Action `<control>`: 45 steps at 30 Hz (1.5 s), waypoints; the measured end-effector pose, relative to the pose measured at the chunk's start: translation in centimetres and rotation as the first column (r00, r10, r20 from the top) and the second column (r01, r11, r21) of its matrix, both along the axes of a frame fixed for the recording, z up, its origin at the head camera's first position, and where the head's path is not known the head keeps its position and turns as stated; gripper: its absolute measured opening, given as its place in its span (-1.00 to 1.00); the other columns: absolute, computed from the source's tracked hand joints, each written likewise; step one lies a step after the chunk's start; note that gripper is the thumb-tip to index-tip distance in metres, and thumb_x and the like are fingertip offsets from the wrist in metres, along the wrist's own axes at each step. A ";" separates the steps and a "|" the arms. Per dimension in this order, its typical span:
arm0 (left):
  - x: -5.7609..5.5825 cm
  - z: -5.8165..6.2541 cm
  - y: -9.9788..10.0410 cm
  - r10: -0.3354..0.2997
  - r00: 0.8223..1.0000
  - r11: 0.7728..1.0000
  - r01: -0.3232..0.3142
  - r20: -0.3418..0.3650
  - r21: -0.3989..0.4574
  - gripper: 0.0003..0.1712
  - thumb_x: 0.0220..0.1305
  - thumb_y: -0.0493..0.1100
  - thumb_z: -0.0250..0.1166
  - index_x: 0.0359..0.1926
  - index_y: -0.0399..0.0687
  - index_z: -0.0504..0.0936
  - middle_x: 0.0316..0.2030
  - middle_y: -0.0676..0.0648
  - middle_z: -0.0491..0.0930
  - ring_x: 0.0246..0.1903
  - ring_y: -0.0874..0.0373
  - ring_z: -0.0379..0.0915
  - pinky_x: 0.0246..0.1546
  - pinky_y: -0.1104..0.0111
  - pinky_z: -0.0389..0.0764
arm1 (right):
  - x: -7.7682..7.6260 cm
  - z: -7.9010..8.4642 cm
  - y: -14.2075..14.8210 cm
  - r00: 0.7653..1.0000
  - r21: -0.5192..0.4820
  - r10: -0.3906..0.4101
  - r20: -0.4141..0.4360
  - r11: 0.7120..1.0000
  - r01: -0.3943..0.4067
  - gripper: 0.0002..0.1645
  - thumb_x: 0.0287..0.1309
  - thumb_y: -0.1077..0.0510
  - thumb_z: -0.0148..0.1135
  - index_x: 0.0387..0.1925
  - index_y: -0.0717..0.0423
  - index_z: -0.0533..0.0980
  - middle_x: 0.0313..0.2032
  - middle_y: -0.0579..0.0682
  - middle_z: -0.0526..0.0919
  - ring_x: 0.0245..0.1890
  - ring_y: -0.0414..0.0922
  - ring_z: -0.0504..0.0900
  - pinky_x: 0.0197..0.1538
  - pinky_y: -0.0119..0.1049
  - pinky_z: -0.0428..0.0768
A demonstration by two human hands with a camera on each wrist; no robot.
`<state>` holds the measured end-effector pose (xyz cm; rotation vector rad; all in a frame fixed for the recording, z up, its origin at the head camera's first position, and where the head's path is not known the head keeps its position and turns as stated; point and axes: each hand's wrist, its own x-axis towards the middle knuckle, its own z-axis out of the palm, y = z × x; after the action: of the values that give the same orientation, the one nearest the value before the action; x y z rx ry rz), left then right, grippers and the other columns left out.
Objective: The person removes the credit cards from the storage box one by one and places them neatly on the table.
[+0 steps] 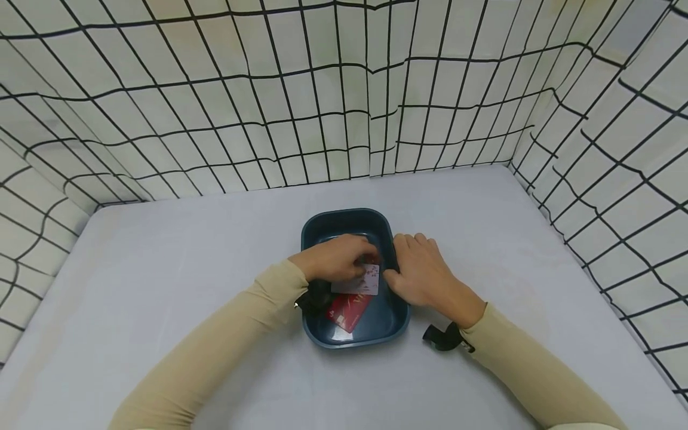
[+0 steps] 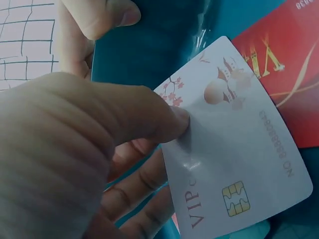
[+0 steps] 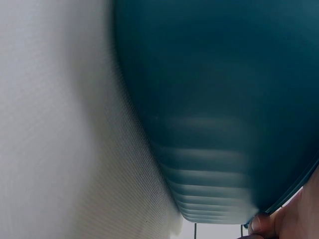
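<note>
A tabletop recording set-up, apparently in a studio or lab, fills the frame. A white-covered table (image 1: 161, 257) spans the middle and bottom, hemmed in at the top, left and right edges by pale walls (image 1: 301, 122) crossed with black grid lines. A black wrist camera (image 1: 316, 297) near the centre and its twin (image 1: 443, 338) at lower right suggest filming; the wider building cannot be made out.

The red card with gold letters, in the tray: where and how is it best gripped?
Probably pinched by its right-hand edge, coming from the right. In the head view, that edge of the red card faces bare floor in the tray, while the white card hides its far end.
</note>
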<state>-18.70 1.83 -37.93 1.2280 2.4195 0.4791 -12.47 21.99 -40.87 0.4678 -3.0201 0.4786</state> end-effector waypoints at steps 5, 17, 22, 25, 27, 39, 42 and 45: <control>-0.2 0.1 -0.1 -0.003 1.000 1.000 0.004 0.021 -0.028 -0.59 0.35 -0.33 0.25 0.20 -0.12 0.65 0.10 -0.09 0.70 0.02 0.08 0.57 0.19 0.20 0.66 | -0.1 0.2 0.0 1.000 0.008 0.000 0.011 1.000 0.000 -0.74 0.15 0.02 0.14 -0.27 0.11 0.37 -0.44 0.00 0.40 -0.36 -0.02 0.28 -0.25 -0.21 0.16; -0.5 0.8 -0.9 -0.017 0.996 0.996 0.024 0.083 -0.082 -0.56 0.32 -0.34 0.24 0.21 -0.07 0.65 -0.01 -0.06 0.70 -0.11 0.13 0.53 -0.04 0.37 0.65 | -0.2 0.2 0.0 1.000 -0.006 -0.005 0.010 1.000 0.005 -0.74 0.12 0.02 0.14 -0.29 0.10 0.35 -0.45 0.00 0.39 -0.36 -0.03 0.29 -0.25 -0.21 0.19; -0.6 1.2 -1.7 -0.005 0.994 0.997 0.013 0.106 -0.074 -0.57 0.31 -0.34 0.24 0.18 -0.06 0.65 -0.03 -0.07 0.70 -0.14 0.13 0.54 -0.08 0.39 0.65 | -0.2 0.2 -0.1 1.000 -0.007 -0.014 0.025 1.000 0.014 -0.72 0.12 0.00 0.15 -0.27 0.10 0.36 -0.44 0.01 0.40 -0.33 -0.02 0.31 -0.23 -0.20 0.21; -0.5 1.3 -2.0 0.000 0.993 0.998 0.007 0.118 -0.057 -0.58 0.32 -0.34 0.23 0.17 -0.06 0.65 -0.03 -0.08 0.69 -0.13 0.13 0.54 -0.07 0.39 0.66 | -0.2 0.3 -0.1 0.999 -0.008 -0.015 0.029 1.000 0.016 -0.70 0.13 -0.01 0.16 -0.24 0.11 0.38 -0.42 0.01 0.42 -0.31 -0.02 0.32 -0.22 -0.20 0.22; -0.4 1.4 -2.2 0.004 0.992 0.999 0.002 0.123 -0.048 -0.59 0.33 -0.35 0.24 0.17 -0.04 0.65 -0.03 -0.07 0.69 -0.13 0.13 0.55 -0.07 0.39 0.67 | -0.1 0.3 -0.1 0.999 -0.010 -0.016 0.029 1.000 0.016 -0.70 0.13 -0.01 0.16 -0.23 0.11 0.38 -0.42 0.01 0.42 -0.31 -0.02 0.32 -0.22 -0.20 0.22; 0.2 1.8 -3.0 0.048 0.992 0.998 -0.051 0.117 0.025 -0.61 0.35 -0.37 0.26 0.16 -0.02 0.64 -0.07 -0.05 0.67 -0.12 0.12 0.56 -0.12 0.38 0.67 | -0.1 0.2 -0.1 0.999 -0.013 -0.016 0.035 1.000 0.017 -0.67 0.13 -0.02 0.17 -0.20 0.13 0.40 -0.41 0.01 0.43 -0.31 -0.02 0.31 -0.22 -0.20 0.21; 0.2 1.8 -3.2 0.051 0.991 0.998 -0.056 0.127 0.034 -0.61 0.35 -0.38 0.25 0.15 -0.01 0.64 -0.08 -0.05 0.66 -0.14 0.12 0.57 -0.12 0.37 0.68 | 0.0 0.2 -0.1 0.999 -0.012 -0.015 0.033 1.000 0.015 -0.67 0.13 -0.02 0.17 -0.21 0.13 0.40 -0.42 0.01 0.42 -0.31 -0.02 0.31 -0.22 -0.20 0.21; 0.4 1.8 -3.3 0.056 0.990 0.997 -0.062 0.129 0.045 -0.62 0.36 -0.38 0.25 0.13 0.02 0.63 -0.09 -0.05 0.66 -0.14 0.13 0.57 -0.13 0.37 0.69 | 0.0 0.1 -0.1 1.000 -0.013 -0.012 0.028 1.000 0.013 -0.69 0.12 -0.01 0.17 -0.23 0.12 0.39 -0.43 0.01 0.42 -0.32 -0.03 0.31 -0.23 -0.21 0.20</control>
<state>-18.33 -1.47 -36.09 1.1128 2.3538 0.6190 -12.52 21.93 -40.75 0.4446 -3.0431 0.5083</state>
